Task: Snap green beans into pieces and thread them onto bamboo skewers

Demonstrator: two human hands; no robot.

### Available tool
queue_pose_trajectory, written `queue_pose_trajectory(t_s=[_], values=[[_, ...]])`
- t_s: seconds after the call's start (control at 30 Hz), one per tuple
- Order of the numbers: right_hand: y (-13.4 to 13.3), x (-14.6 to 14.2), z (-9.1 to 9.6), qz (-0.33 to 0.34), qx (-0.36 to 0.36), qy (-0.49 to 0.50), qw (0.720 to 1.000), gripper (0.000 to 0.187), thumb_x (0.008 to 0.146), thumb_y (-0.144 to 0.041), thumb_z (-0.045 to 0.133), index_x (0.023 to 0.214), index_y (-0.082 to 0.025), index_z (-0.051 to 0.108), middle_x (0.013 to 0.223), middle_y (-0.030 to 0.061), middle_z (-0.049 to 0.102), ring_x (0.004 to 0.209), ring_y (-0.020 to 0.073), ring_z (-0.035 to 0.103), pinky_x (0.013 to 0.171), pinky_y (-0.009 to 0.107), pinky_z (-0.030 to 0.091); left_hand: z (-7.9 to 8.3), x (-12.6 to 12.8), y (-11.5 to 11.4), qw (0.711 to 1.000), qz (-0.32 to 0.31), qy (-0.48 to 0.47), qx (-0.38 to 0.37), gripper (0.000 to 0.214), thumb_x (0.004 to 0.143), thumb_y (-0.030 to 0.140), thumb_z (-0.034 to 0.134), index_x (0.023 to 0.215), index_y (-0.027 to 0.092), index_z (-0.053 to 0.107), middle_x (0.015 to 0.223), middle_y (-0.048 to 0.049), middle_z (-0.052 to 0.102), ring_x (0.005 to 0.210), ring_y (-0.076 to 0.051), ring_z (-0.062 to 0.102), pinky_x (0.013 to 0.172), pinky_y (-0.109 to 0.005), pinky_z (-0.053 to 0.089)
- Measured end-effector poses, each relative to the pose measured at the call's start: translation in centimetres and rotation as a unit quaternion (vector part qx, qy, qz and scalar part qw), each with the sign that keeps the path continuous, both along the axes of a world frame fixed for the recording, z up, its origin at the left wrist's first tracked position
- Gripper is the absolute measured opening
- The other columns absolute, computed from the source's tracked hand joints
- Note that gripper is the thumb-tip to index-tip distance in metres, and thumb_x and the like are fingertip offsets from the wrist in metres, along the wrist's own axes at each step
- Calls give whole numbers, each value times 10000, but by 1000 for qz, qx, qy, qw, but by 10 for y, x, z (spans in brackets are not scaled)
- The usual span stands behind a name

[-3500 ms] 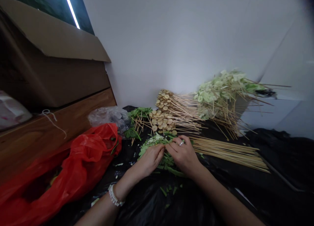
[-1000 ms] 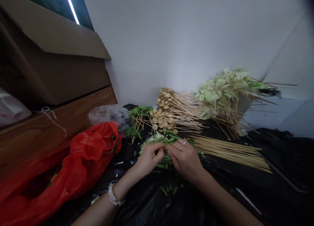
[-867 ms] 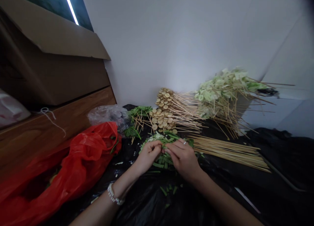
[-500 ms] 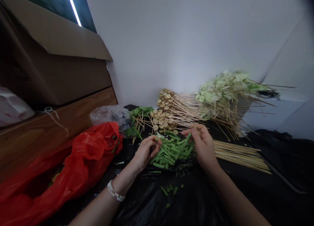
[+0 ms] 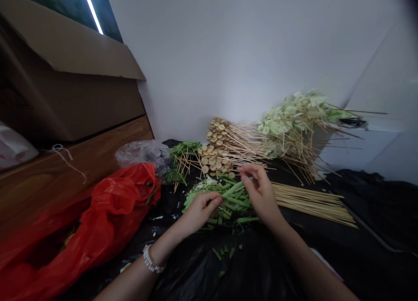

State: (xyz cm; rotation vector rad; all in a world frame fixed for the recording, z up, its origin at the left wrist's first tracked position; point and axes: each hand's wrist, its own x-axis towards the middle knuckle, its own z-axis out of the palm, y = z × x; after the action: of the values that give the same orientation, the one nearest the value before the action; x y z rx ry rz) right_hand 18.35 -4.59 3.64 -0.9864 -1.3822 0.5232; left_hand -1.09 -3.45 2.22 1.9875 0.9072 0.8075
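My left hand [image 5: 202,209] has thumb and forefinger pinched on the lower end of a long green bean [image 5: 233,189]. Its upper end meets the thumb of my right hand [image 5: 259,190], whose fingers curl around that end. The bean slants up to the right over a heap of cut green bean pieces [image 5: 225,214] on black plastic. Chopped pale green bits lie at the heap's left side. Close to my right hand, bare bamboo skewers [image 5: 313,204] lie in a loose row. A bead bracelet [image 5: 152,259] circles my left wrist.
Skewered round slices [image 5: 215,157] are stacked by the wall, beside skewered leafy greens [image 5: 186,148]. Skewered cabbage [image 5: 294,114] is piled back right. A red plastic bag [image 5: 107,209], clear bag [image 5: 143,155] and cardboard box [image 5: 98,98] stand left. Small bean tips [image 5: 224,252] lie in front.
My left hand has moved down and right onto the bean's lower end. My right hand has shifted left with the bean, now tilted flatter. The view has turned slightly right.
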Motion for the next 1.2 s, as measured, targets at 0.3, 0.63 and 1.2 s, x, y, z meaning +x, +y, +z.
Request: queue_pose_trajectory(t_s=[0.3,0.63,1.2], values=[[-8,-14,-11,-42,179,-550,815,135,909,-137,535,977,-164,648,865,56,689,1004,239,550,945,452,321,-3,-6,6,971,57,142,181,300,952,295,463,706,166,576,671,0,561,657,-144,520,626,-246,322],[-12,-13,-9,36,123,-446,886,213,942,-166,468,815,-169,638,732,53,642,728,183,532,740,317,407,-4,-5,5,996,48,15,68,371,917,392,507,631,163,564,558,23,492,555,-114,458,558,-229,308],[-6,-15,0,152,-134,130,971,246,797,-418,656,881,-202,572,763,4,668,622,142,626,617,300,555,3,-4,8,973,38,-166,-157,414,910,473,423,804,132,633,619,16,499,458,-75,330,429,-219,205]])
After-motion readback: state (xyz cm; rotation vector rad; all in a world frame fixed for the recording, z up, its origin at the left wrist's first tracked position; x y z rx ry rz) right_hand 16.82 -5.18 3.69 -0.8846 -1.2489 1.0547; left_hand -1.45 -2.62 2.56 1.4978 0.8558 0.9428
